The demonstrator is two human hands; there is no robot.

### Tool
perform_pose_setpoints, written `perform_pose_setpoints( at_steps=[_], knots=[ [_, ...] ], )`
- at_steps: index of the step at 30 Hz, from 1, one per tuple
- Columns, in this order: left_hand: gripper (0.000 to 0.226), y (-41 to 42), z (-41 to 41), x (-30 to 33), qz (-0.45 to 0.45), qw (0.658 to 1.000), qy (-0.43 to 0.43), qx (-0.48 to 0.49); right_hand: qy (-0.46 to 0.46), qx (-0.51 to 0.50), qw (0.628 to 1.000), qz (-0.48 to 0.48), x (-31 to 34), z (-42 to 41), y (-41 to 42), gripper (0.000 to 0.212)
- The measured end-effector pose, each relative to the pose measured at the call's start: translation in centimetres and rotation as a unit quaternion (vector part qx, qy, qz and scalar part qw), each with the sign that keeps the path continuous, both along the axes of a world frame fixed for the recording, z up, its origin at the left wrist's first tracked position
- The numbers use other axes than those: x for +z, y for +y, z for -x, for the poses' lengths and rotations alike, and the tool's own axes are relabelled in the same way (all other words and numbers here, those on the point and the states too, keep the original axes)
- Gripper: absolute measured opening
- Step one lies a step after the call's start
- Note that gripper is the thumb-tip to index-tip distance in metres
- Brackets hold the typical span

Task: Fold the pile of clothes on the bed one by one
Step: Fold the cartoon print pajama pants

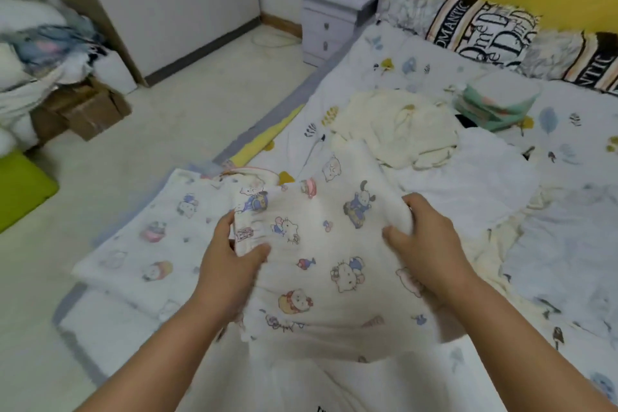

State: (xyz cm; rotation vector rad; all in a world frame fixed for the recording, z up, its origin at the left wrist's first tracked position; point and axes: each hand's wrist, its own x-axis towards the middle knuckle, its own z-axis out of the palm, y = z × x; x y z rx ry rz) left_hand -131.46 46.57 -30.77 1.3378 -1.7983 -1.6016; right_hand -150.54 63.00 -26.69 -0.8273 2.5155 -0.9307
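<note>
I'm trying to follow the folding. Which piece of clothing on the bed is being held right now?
The white cartoon-print garment, gripped at its edges by the left hand and right hand. The cream garment and the folded green-trimmed stack lie untouched farther up the bed.

Left hand [230, 254]: fingers hidden behind edge of cartoon-print cloth [321, 264], only thumb shows
Right hand [424, 244]: fingertips buried in a fold of same cloth
Heap of laundry [36, 40] at far left: blurred, cut by frame edge, single garments not separable
Items on nightstand [334, 10]: blurred, blue one cut by top edge
Pillows [485, 27]: lettering only partly readable; rightmost cut by right edge
Folded stack [495, 104]: layer count unclear
</note>
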Motion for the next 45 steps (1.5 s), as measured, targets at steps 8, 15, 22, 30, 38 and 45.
perform_pose_setpoints(
  at_steps=[8,15,22,30,38,45],
  knots=[
    [0.056,-7.5,-6.4,1.5,0.013,0.988,0.020,0.156,0.044,0.162,0.986,-0.023,1.9,-2.6,-14.7,0.023],
    [0.055,-11.8,-10.8,-2.1,0.013,0.960,0.020,0.280,0.078,0.268,0.959,-0.045,-1.5,-6.0,-25.8,0.027],
    [0.056,-13.8,-12.8,-8.1,-0.018,0.926,-0.025,0.375,0.120,0.316,0.938,-0.076,-8.1,-8.3,-31.7,0.022],
    [0.074,-13.7,-13.3,-9.5,0.377,0.839,-0.375,0.118,0.315,0.288,0.899,-0.097,-13.7,-11.3,-30.7,0.061],
    [0.074,-15.0,-13.7,-12.0,0.201,0.822,-0.520,-0.119,0.249,0.364,0.855,-0.274,-16.6,-11.4,-30.2,0.068],
    [0.025,-15.8,-11.2,-6.7,0.346,0.847,-0.390,-0.108,0.149,0.291,0.940,-0.092,-10.8,-10.7,-27.8,0.045]
  ],
)
